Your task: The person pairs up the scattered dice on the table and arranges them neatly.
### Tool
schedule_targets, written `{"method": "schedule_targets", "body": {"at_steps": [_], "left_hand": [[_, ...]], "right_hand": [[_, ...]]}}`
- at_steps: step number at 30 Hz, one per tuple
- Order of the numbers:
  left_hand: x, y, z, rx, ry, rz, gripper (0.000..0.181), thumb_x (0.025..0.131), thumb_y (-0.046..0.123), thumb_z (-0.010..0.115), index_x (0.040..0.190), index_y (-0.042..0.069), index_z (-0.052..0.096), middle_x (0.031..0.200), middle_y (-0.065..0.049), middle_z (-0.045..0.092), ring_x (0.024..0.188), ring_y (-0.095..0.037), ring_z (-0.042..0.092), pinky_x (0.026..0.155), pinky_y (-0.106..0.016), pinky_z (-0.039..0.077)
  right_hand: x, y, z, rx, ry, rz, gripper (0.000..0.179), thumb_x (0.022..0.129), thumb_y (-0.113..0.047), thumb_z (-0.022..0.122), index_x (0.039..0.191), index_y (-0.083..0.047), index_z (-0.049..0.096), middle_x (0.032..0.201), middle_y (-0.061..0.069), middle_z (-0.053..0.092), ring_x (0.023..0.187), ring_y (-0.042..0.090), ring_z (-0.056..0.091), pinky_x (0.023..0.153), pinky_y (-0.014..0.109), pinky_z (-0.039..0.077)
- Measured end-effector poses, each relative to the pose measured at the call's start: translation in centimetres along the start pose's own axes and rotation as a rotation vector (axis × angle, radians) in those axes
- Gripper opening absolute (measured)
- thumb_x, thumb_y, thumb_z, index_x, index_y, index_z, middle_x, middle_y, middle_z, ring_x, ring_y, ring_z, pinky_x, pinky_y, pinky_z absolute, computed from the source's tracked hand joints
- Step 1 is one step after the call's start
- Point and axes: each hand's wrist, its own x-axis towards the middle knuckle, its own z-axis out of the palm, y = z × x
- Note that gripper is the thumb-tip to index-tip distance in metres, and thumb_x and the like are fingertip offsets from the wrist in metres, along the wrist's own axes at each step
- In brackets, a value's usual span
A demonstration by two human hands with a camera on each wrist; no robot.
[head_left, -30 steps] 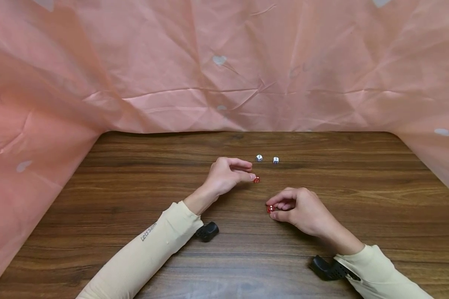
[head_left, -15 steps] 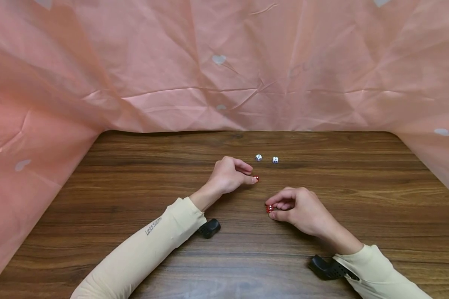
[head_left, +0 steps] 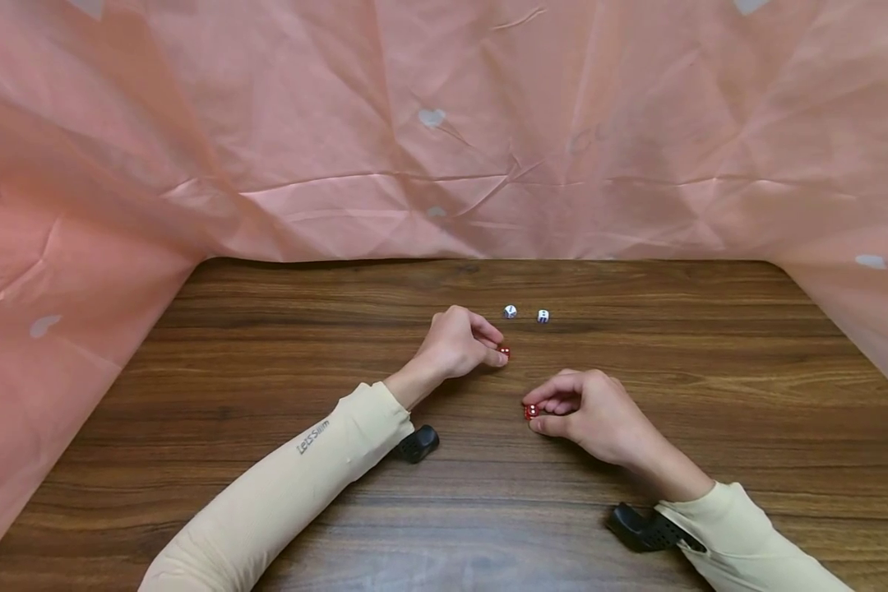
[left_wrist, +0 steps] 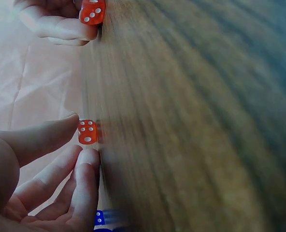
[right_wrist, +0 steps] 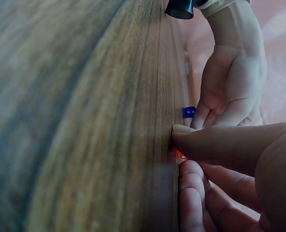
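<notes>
My left hand [head_left: 457, 341] reaches round a red die [head_left: 505, 352] with white dots on the wooden table. In the left wrist view its thumb is at one side of that die [left_wrist: 87, 132]; a narrow gap separates the die from the other fingertips. Nearer the front, my right hand [head_left: 595, 411] pinches a second red die [head_left: 531, 411] between thumb and fingers. The right wrist view shows only a sliver of this die [right_wrist: 181, 154], the rest covered by the thumb.
Two dice, a left one [head_left: 511, 312] and a right one [head_left: 543, 316], lie beyond the left hand; they look white from above, blue in the wrist views. A pink curtain [head_left: 444, 181] hangs along the table's back and sides.
My left hand has moved slightly right and away, and its fingers have come closer round the red die. The right hand keeps its pinch on the other red die.
</notes>
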Motion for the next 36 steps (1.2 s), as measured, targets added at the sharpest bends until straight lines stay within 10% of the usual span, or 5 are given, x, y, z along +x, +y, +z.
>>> {"method": "schedule_targets", "body": {"at_steps": [36], "left_hand": [[0.29,0.25,0.22,0.109,-0.057,0.038,0.010,0.079,0.020,0.094,0.084,0.024,0.085,0.089,0.008,0.082,0.097,-0.012,0.066,0.092,-0.030,0.054]], "right_hand": [[0.13,0.05,-0.11,-0.003,-0.001,0.001,0.020,0.083,-0.019,0.091,0.102,-0.018,0.084,0.092,-0.004,0.076,0.081,0.002,0.068,0.074,0.018,0.054]]}}
